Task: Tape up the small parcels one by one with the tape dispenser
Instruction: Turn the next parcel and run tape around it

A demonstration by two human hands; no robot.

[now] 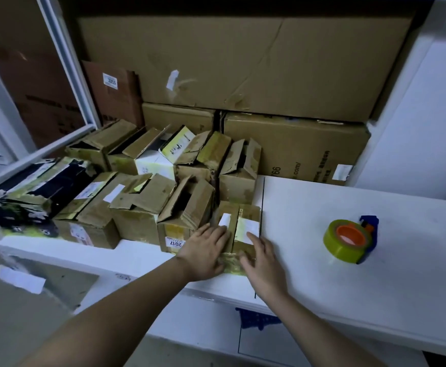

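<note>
- Fingers straight and relaxed: the left hand and right hand lie flat on the small parcel, gripping nothing.
- The parcel is worn brown cardboard with white labels, at the white table's near edge.
- The tape dispenser, a yellowish roll on an orange core, sits well apart to the right with bare tabletop around it.

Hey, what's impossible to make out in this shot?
Head view:
- Small parcel: its near edge is covered by the left hand and right hand.
- Tape dispenser: blue handle mostly behind the roll.
- Label on the 2017 box: smaller print too small.
</note>
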